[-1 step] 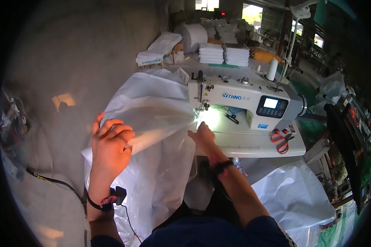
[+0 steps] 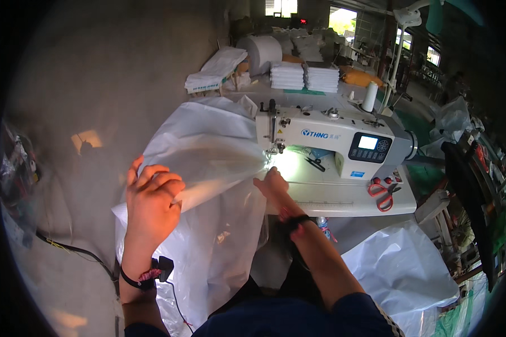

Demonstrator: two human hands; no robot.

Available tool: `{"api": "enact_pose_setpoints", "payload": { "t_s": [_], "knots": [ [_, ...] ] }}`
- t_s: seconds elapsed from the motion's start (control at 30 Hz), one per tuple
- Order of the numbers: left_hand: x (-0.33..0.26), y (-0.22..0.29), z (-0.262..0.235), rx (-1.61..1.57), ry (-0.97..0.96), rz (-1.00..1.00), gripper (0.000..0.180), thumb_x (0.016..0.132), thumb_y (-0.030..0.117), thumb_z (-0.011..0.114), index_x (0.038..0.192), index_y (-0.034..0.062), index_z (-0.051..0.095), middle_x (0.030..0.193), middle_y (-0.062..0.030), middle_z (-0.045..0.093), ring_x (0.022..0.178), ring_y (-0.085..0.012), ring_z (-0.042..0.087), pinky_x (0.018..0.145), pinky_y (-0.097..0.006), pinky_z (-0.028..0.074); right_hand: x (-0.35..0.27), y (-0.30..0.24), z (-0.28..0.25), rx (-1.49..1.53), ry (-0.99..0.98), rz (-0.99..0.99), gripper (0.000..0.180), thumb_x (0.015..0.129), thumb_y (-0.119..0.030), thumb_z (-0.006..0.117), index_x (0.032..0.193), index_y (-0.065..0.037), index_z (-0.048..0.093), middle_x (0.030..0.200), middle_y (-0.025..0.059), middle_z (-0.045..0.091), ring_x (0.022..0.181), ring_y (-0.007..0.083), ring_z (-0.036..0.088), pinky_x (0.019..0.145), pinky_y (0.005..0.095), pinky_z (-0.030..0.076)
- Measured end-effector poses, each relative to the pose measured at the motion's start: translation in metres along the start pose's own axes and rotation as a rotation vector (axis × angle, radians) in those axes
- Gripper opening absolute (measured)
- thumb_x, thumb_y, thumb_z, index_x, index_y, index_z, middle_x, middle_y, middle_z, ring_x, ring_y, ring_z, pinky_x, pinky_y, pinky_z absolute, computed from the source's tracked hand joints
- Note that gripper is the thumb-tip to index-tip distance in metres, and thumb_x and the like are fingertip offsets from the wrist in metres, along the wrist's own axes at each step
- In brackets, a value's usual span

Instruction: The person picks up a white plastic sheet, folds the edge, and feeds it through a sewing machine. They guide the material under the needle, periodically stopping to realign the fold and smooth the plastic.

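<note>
A large white translucent plastic sheet (image 2: pixel 208 146) hangs from the sewing machine table down over my lap. My left hand (image 2: pixel 150 197) is raised at the left and grips a fold of the sheet. Near the lit needle area (image 2: pixel 276 150) of the white sewing machine (image 2: pixel 331 137), my right hand (image 2: pixel 272 184) holds the sheet's edge against the table. A dark band sits on each wrist, and a thin cable hangs from the left one.
Red-handled scissors (image 2: pixel 381 192) lie on the white machine table (image 2: pixel 343 199) at the right. A thread cone (image 2: pixel 369 96), stacks of folded white material (image 2: pixel 306 76) and a big white roll (image 2: pixel 261 53) stand behind. More white sheet (image 2: pixel 402 269) lies at the lower right.
</note>
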State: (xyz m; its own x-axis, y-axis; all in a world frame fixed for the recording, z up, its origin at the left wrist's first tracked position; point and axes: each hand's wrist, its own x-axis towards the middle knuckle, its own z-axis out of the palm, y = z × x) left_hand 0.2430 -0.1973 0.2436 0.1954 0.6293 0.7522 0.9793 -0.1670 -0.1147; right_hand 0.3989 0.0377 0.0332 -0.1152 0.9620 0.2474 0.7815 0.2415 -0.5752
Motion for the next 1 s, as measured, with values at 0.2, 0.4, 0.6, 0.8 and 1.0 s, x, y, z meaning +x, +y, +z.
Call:
{"api": "enact_pose_setpoints", "payload": {
  "t_s": [0.2, 0.4, 0.6, 0.8, 1.0],
  "knots": [
    [-0.017, 0.001, 0.005, -0.178, -0.173, 0.100, 0.011, 0.055, 0.002, 0.062, 0.064, 0.0068, 0.060, 0.066, -0.0047, 0.059, 0.069, -0.0233, 0.058, 0.096, -0.048, 0.035, 0.037, 0.028, 0.030, 0.113, 0.033, 0.208, 0.032, 0.082, -0.022, 0.056, 0.100, 0.004, 0.050, 0.087, 0.0221, 0.064, 0.081, 0.0389, 0.063, 0.077, 0.0459, 0.049],
    [-0.111, 0.002, 0.035, -0.638, -0.776, -0.019, 0.011, 0.069, 0.004, 0.055, 0.072, 0.0099, 0.064, 0.067, -0.0051, 0.062, 0.065, -0.0238, 0.059, 0.081, -0.035, 0.044, -0.043, 0.016, -0.005, 0.488, -0.295, 0.232, 0.035, 0.085, -0.025, 0.056, 0.101, 0.007, 0.053, 0.080, 0.0194, 0.065, 0.079, 0.0315, 0.065, 0.072, 0.0426, 0.051],
    [-0.175, 0.006, 0.081, -0.678, -0.777, -0.184, 0.012, 0.067, 0.001, 0.054, 0.071, 0.0069, 0.064, 0.069, -0.0091, 0.063, 0.068, -0.0298, 0.061, 0.064, -0.039, 0.051, -0.155, 0.042, 0.013, 0.390, -0.343, 0.038, 0.044, 0.086, -0.038, 0.057, 0.099, 0.004, 0.056, 0.078, 0.0133, 0.063, 0.066, 0.0176, 0.062, 0.057, 0.0289, 0.047],
    [-0.174, 0.027, 0.092, -0.692, -0.774, -0.106, 0.009, 0.066, 0.002, 0.053, 0.068, 0.0060, 0.060, 0.082, -0.0091, 0.063, 0.088, -0.0299, 0.058, 0.074, -0.038, 0.048, -0.193, 0.042, 0.055, 1.268, -0.880, 0.418, 0.042, 0.085, -0.032, 0.063, 0.108, 0.003, 0.059, 0.094, 0.0064, 0.062, 0.082, 0.0140, 0.058, 0.071, 0.0301, 0.047],
    [-0.174, 0.030, 0.091, -0.950, -0.786, -0.078, 0.009, 0.073, 0.008, 0.058, 0.079, 0.0021, 0.060, 0.090, -0.0109, 0.063, 0.094, -0.0255, 0.057, 0.077, -0.034, 0.047, -0.231, 0.014, -0.006, 1.063, -1.106, 0.053, 0.035, 0.086, -0.019, 0.060, 0.118, -0.007, 0.056, 0.105, 0.0024, 0.060, 0.091, 0.0149, 0.057, 0.078, 0.0314, 0.046]
  ]
}}
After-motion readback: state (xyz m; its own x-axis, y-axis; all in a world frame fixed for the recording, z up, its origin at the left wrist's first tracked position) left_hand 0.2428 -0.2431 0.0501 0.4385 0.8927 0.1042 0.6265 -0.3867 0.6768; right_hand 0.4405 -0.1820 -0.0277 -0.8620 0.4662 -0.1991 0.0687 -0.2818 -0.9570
